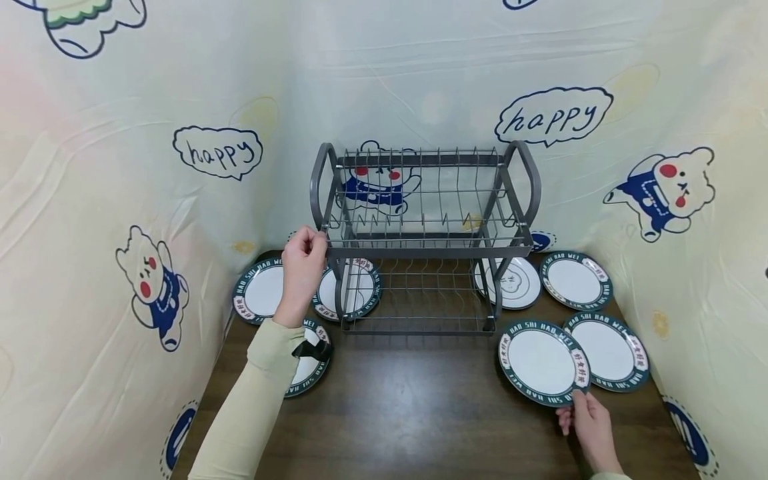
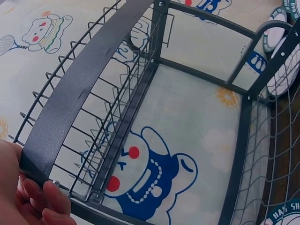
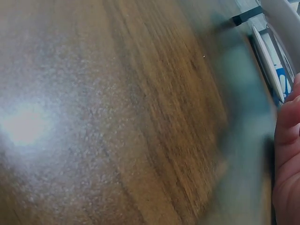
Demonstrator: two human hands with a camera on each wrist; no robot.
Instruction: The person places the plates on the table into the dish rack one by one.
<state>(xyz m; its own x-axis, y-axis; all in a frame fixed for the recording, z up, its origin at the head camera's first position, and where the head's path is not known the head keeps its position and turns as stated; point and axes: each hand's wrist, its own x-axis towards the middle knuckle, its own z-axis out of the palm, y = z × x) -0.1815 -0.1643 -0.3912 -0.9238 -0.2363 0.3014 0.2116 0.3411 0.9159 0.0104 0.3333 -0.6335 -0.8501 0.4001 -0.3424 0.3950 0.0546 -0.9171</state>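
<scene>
A grey two-tier dish rack (image 1: 420,253) stands at the back of the table, its wire tiers holding no plates. My left hand (image 1: 305,263) grips the front left corner of the upper tier; in the left wrist view its fingers (image 2: 56,199) curl round the frame there. At the right, my right hand (image 1: 588,420) pinches the near rim of a white plate (image 1: 537,363) with a green lettered border. That plate overlaps a matching plate (image 1: 606,350) beside it. In the right wrist view only part of the right hand (image 3: 288,154) shows at the edge.
Farther back on the right are another green-rimmed plate (image 1: 573,280) and a white plate (image 1: 519,283) with a drawing, partly behind the rack. More green-rimmed plates (image 1: 261,293) lie at the left, one partly under my left wrist. Printed cloth (image 1: 420,80) hangs round the brown table (image 1: 408,400).
</scene>
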